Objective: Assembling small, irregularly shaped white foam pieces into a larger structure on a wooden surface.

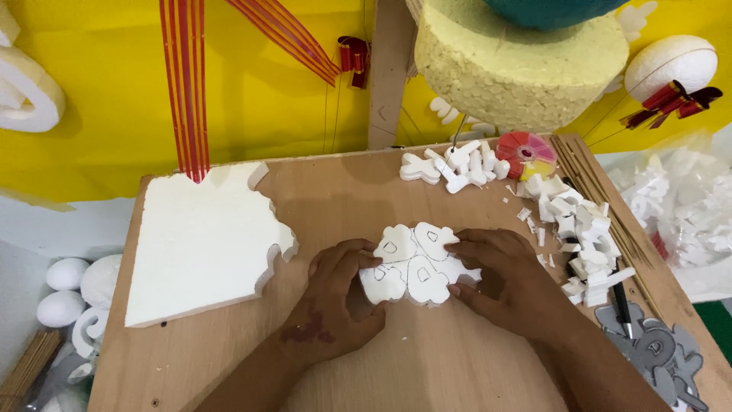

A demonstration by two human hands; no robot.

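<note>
Centrally, on the wooden board (427,358), lies a white foam cut-out (415,263) with 4 lobes, each carrying a pencilled outline. It sits between both hands, flat on the board, near its middle.

Left hand (335,294): fingers curled against the piece's left lobes, thumb and fingertips pinching its edge. Right hand (507,278): fingers spread over the right lobes, pressing down and gripping the rim. Neither hand is free; both grasp the same cut-out.

Judgement on handling: foam of this kind looks brittle at the narrow necks between lobes, so pressure is best kept even on both sides, the piece held flat against the board, and any bending force placed along a pencilled line rather than across a lobe.

Outward: a large white foam sheet (202,248) with a scalloped cut edge lies to the left, apart from the hands. Behind, a cluster of small foam shapes (457,164); to the right, a heap of foam offcuts (579,229) and a bundle of thin wooden sticks (602,198). A round disc in red, pink and yellow segments (526,152) rests by the far edge. Grey flat cut-outs (663,351) lie at the near right corner.

No packages, labels or signs are readable; the backdrop is plain yellow (114,91) with red striped ribbon (187,84).
</note>
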